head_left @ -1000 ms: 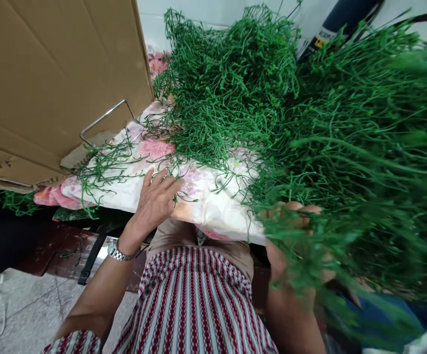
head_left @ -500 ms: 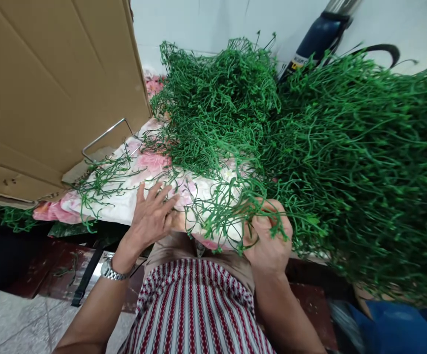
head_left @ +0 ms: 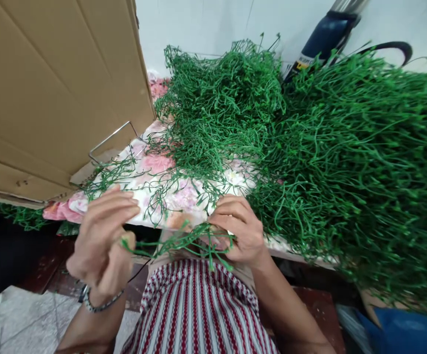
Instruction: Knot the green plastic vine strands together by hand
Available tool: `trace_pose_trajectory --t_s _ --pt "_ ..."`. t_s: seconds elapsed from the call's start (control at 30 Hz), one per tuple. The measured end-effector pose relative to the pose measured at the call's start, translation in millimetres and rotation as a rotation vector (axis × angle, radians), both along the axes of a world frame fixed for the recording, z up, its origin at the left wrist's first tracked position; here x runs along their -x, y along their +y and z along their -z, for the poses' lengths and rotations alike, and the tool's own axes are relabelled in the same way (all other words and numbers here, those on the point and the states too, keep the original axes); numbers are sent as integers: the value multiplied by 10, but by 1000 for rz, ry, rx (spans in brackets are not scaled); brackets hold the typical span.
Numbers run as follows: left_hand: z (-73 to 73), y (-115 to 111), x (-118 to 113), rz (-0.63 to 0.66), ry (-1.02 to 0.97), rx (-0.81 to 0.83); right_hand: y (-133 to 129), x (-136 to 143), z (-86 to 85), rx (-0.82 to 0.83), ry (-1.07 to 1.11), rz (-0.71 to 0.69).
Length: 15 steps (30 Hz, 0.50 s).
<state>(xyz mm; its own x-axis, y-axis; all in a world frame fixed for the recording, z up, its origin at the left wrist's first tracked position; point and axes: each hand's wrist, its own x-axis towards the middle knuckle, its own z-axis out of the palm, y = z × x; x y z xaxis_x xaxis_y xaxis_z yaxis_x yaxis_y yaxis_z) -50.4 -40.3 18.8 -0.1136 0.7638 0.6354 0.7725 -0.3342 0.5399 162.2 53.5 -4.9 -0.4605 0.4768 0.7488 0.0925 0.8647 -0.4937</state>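
Observation:
A small bunch of thin green branched stems (head_left: 172, 243) stretches between my two hands above my lap. My right hand (head_left: 237, 228) is closed round the bunch, with several stem tips hanging below its fingers. At the other end, my left hand (head_left: 105, 241) is slightly blurred, its thumb and fingers pinched at a stem tip. Loose stems (head_left: 158, 199) lie on the flowered cloth (head_left: 187, 194) just beyond my hands. A large heap of the same stems (head_left: 346, 162) covers the right side, and another pile (head_left: 224, 93) stands at the back.
A tall cardboard box (head_left: 62, 88) walls off the left, with a bent metal wire frame (head_left: 113, 140) at its foot. A dark blue cylinder (head_left: 320, 39) leans against the white wall (head_left: 198, 24). Something blue (head_left: 405, 329) lies low at the right.
My left hand has risen off the cloth, moved left and closed at a stem tip. My right hand has shifted left with the bunch, which is now drawn out between both hands.

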Motion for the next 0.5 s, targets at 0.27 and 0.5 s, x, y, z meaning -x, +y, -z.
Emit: trace_pose_trajectory --t_s 0.27,0.5 --pt "194 125 -408 338 -229 495 143 29 31 -134 -264 -67" --pt "616 95 -560 237 -841 655 23 -118 105 30 -184 183"
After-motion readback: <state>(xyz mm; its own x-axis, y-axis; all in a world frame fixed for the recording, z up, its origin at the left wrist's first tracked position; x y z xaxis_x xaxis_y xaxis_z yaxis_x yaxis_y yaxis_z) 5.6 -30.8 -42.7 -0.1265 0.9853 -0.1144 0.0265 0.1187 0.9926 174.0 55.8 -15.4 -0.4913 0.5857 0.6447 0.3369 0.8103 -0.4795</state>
